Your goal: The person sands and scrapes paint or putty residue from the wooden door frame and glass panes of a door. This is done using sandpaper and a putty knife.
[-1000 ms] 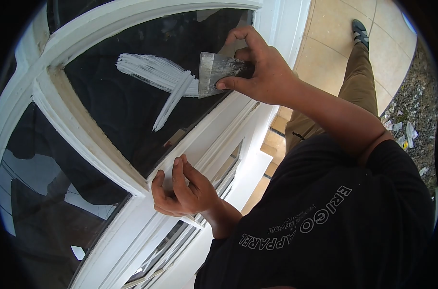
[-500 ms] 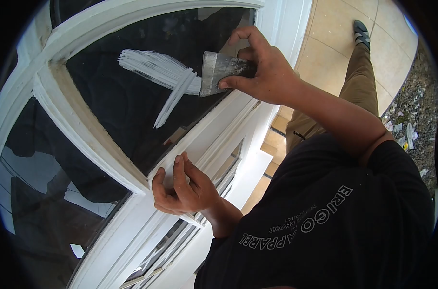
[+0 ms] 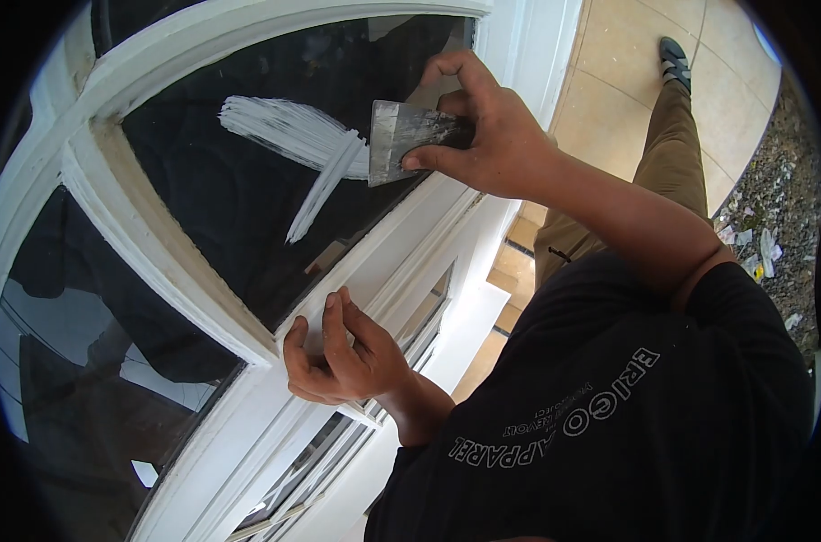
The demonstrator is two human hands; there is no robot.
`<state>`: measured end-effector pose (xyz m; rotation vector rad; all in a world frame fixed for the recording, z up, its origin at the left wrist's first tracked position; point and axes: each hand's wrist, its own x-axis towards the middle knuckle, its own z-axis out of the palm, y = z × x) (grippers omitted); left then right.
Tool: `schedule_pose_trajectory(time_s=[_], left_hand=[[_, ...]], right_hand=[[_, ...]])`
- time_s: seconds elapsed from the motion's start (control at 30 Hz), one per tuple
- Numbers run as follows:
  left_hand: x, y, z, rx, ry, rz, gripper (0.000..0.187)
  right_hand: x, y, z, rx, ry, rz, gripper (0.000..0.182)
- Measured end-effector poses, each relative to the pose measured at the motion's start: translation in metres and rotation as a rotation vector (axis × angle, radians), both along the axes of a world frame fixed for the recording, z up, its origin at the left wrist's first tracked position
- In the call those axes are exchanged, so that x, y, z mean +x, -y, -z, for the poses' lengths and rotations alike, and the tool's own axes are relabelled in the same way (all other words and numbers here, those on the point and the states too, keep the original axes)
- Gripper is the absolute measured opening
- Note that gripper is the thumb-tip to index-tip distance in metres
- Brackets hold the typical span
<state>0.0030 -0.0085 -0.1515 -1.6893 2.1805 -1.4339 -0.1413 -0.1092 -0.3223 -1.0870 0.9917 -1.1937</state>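
Observation:
A wide metal putty knife (image 3: 394, 144) is gripped in my right hand (image 3: 501, 131), thumb on its lower edge and the index finger bent away above the handle. Its blade edge overlaps the right end of a white paint smear (image 3: 284, 129) on the dark glass pane (image 3: 212, 199). A narrower white streak (image 3: 325, 188) crosses that smear and slants down the pane. Lower down, my left hand (image 3: 352, 357) is over the white window frame (image 3: 374, 271) with its fingers loosely curled and apart, nothing visible in them.
Beside this pane lies another dark pane (image 3: 103, 334), separated by a white bar (image 3: 167, 253). My leg (image 3: 672, 154) stands on the tiled floor (image 3: 618, 54) at upper right. Rubble and litter (image 3: 772, 217) cover the ground at the far right.
My right hand and the putty knife have shifted slightly left and down over the glass. My left hand stays almost where it was. The white marks look the same.

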Motion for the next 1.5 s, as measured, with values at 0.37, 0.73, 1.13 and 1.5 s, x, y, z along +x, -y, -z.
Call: schedule_pose_trajectory(time_s=[0.37, 0.73, 1.13, 1.5], left_hand=[[0.0, 0.0, 0.0, -0.004, -0.006, 0.007, 0.016], [0.0, 0.0, 0.0, 0.007, -0.031, 0.012, 0.018], [0.002, -0.001, 0.001, 0.009, -0.037, 0.023, 0.017], [0.002, -0.001, 0.0, 0.001, -0.021, 0.008, 0.017]], right_hand=[[-0.012, 0.005, 0.009, 0.092, -0.004, -0.063, 0.067], [-0.012, 0.011, 0.009, -0.014, -0.021, 0.015, 0.068], [-0.016, 0.015, 0.008, 0.0, -0.018, -0.02, 0.07], [-0.02, 0.018, -0.001, 0.034, -0.061, -0.068, 0.069]])
